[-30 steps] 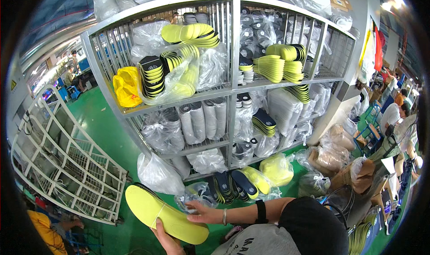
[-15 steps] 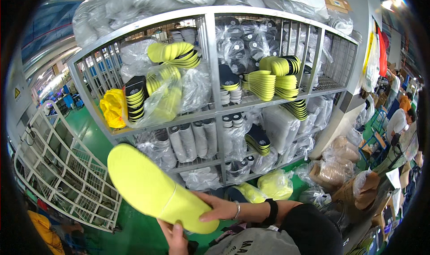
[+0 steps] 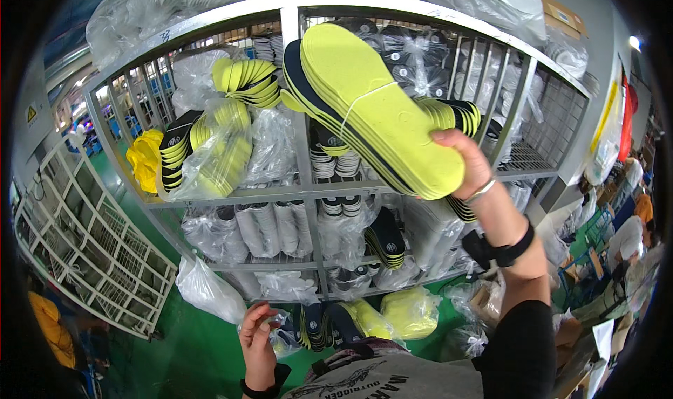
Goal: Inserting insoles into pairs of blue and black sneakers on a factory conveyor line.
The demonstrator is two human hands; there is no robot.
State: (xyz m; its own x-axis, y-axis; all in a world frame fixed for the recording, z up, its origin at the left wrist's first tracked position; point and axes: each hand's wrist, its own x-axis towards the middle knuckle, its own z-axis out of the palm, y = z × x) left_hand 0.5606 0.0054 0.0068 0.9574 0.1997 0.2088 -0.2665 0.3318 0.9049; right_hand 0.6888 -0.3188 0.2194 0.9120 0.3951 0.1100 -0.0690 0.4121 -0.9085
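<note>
A tied bundle of insoles (image 3: 364, 112), yellow on top with dark navy edges and bound by a thin string, is gripped at its lower right end by the right hand (image 3: 466, 164), which is raised in front of the wire shelf (image 3: 298, 147). The bundle is held tilted, its upper end near the shelf's top edge by the centre post and its lower end level with the middle board. A bracelet and a dark wristband are worn on the right forearm. The left hand (image 3: 256, 339) is held low, below the shelf's bottom edge, with fingers curled and pinched together on what appears to be a bit of clear plastic; whether anything more is held cannot be told. Just beside it, clear bags (image 3: 210, 290) of insoles are seen on the green floor (image 3: 189, 357) against the shelf's foot, along with dark insoles (image 3: 319, 325) standing on edge and yellow bagged ones (image 3: 406, 311). On the upper left of the shelf, fanned yellow insoles (image 3: 245, 80) and a bagged yellow stack (image 3: 217, 150) are stored; white and grey pairs (image 3: 270, 227) are kept in the middle row. A white wire rack (image 3: 84, 248) stands to the left, apart from the shelf. Other people are visible far right, well away.
</note>
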